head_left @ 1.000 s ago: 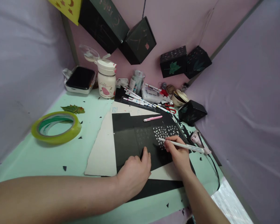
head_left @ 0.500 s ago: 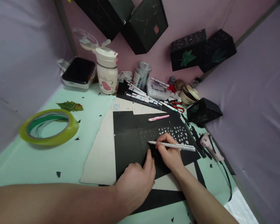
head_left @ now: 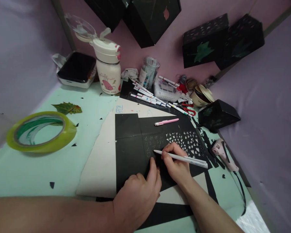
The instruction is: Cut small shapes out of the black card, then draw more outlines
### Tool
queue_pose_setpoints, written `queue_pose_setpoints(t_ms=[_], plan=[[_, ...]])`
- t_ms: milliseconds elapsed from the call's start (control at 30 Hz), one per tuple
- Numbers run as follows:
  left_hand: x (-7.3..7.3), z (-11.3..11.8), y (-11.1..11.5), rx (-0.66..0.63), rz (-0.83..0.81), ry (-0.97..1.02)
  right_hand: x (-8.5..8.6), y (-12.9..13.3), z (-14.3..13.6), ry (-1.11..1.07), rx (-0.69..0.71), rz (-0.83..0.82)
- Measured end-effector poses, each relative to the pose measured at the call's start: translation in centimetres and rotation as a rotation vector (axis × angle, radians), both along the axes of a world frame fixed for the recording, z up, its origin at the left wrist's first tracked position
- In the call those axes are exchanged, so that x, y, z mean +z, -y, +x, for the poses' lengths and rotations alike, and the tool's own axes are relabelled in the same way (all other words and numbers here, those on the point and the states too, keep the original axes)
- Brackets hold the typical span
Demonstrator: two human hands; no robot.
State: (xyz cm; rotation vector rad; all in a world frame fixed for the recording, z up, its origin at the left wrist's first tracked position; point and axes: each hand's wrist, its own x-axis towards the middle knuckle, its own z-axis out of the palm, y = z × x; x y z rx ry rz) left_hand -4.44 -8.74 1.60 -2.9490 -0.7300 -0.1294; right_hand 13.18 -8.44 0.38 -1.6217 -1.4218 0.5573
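My right hand (head_left: pixel 176 163) grips a white pen (head_left: pixel 184 158), its tip touching the black card (head_left: pixel 131 155). Faint pencil-like outlines of small shapes run in rows beside the tip. Right of them, the card has many cut-out triangles, stars and hearts (head_left: pixel 190 142) that show white. With its index finger stretched out just below the pen tip, my left hand (head_left: pixel 139 194) presses on the card and holds nothing; its other fingers curl partly under. A pink pen (head_left: pixel 167 122) lies across the card's upper part. White board (head_left: pixel 97 171) is underneath.
Yellow tape roll (head_left: pixel 42 131) and a leaf (head_left: pixel 66 108) lie left. Behind stand a bottle (head_left: pixel 109 71), a glass jar (head_left: pixel 149 72) and several markers (head_left: pixel 147 97). At right are a black box (head_left: pixel 218 115) and a corded pink tool (head_left: pixel 225 154). Black boxes (head_left: pixel 206 42) hang above.
The view has shifted slightly closer and tilted down. The pen is angled a little more steeply, its tip still at the row of outlines; both hands keep about the same places on the card.
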Motion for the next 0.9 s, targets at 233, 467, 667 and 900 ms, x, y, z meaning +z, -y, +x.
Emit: queue_pose_setpoints(t_ms=[233, 467, 667, 900], plan=[[0.21, -0.05, -0.06, 0.005, 0.020, 0.009, 0.11, 0.05, -0.06, 0.012, 0.014, 0.001], [0.27, -0.29, -0.04, 0.007, 0.021, 0.005, 0.00, 0.12, -0.05, 0.007, 0.019, 0.007], [0.13, -0.19, 0.03, 0.003, 0.008, -0.007, 0.00, 0.13, -0.01, 0.026, 0.017, 0.008], [0.07, -0.13, 0.03, 0.005, -0.012, -0.012, 0.09, 0.07, -0.15, 0.046, 0.022, 0.008]])
